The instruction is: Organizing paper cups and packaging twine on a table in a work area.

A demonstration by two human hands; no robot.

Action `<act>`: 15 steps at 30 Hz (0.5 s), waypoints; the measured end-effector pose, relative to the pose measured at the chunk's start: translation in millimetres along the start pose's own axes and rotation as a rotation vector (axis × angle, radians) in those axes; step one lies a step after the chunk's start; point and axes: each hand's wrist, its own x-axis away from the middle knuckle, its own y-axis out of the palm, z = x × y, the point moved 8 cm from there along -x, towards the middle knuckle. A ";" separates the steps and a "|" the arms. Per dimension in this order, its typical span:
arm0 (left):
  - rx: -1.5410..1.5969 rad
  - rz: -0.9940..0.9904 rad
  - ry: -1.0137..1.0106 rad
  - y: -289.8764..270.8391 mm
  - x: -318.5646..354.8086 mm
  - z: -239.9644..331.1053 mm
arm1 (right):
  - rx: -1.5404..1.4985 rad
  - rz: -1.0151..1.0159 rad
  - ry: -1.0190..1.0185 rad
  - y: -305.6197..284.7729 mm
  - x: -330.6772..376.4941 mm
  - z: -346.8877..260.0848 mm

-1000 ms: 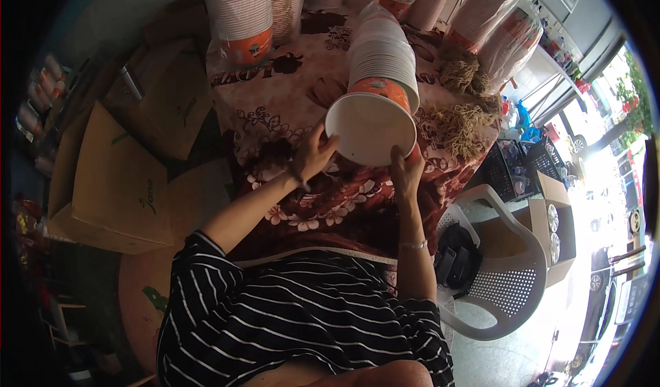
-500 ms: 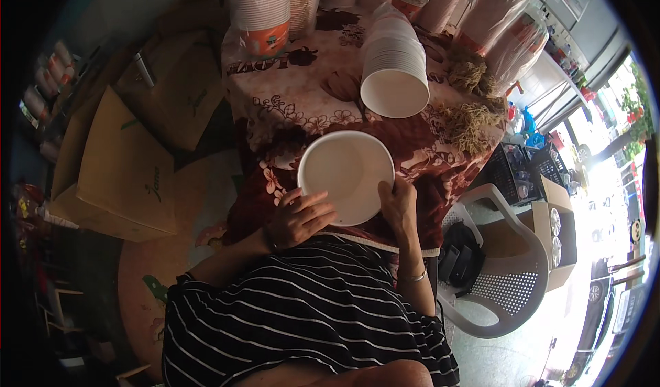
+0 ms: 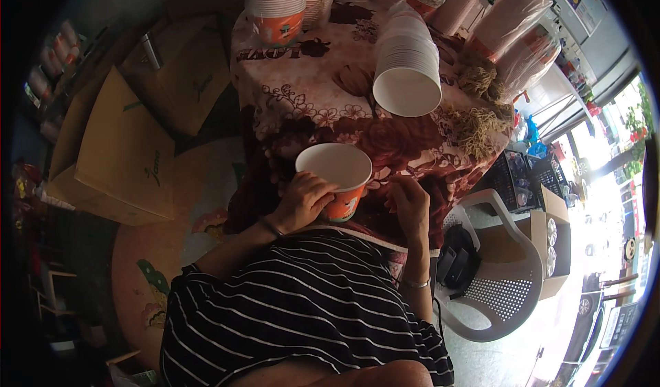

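A white-lined paper tub with an orange outer wall stands near the front edge of the cloth-covered table, tilted slightly in view. My left hand grips its near left rim, fingers over the edge and thumb hidden. To the right of the tub, my right hand is apart from it, above the dark red cloth. Its fingers are loosely bent, and nothing shows between them. Farther back, a nested stack of white paper tubs in clear plastic lies on its side, its mouth facing me.
Wrapped stacks of tubs line the table's back. Dried root-like bundles lie at the right of the patterned cloth. A grey plastic chair holding a black bag stands at right. Cardboard boxes are at left.
The tub has turned from mouth toward me to standing more upright, showing its orange side. My right hand has let go of its rim and moved right; my left hand stays at the rim.
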 end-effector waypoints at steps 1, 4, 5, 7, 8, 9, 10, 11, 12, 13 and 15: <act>0.000 -0.001 0.000 2.9 1.8 -2.1 | -0.028 -0.018 0.015 2.1 1.7 -3.4; 0.006 0.062 0.041 1.2 -1.0 2.8 | -0.171 -0.065 0.037 6.7 7.3 -13.5; 0.041 0.053 0.038 2.0 -5.5 7.7 | -0.286 -0.100 0.041 8.9 9.3 -17.6; 0.074 0.042 0.034 5.4 -16.3 19.7 | -0.367 -0.109 0.045 9.5 14.1 -26.8; 0.113 -0.023 0.065 15.2 -22.9 27.6 | -0.445 -0.123 0.047 10.6 16.2 -32.4; 0.155 -0.088 0.100 25.5 -30.3 36.3 | -0.516 -0.149 0.055 8.7 19.3 -38.9; 0.153 -0.086 0.104 33.0 -35.3 41.4 | -0.516 -0.148 0.050 7.0 21.1 -45.9; 0.133 -0.119 0.127 45.2 -38.6 46.6 | -0.521 -0.192 0.020 8.1 23.4 -55.8; 0.112 -0.154 0.147 55.5 -39.4 48.8 | -0.527 -0.237 -0.008 9.7 25.2 -63.1; 0.043 -0.245 0.116 67.6 -39.7 44.1 | -0.527 -0.238 -0.011 10.0 25.6 -65.7; 0.119 -0.113 0.110 56.7 -46.4 45.0 | -0.511 -0.264 0.027 14.3 26.2 -65.8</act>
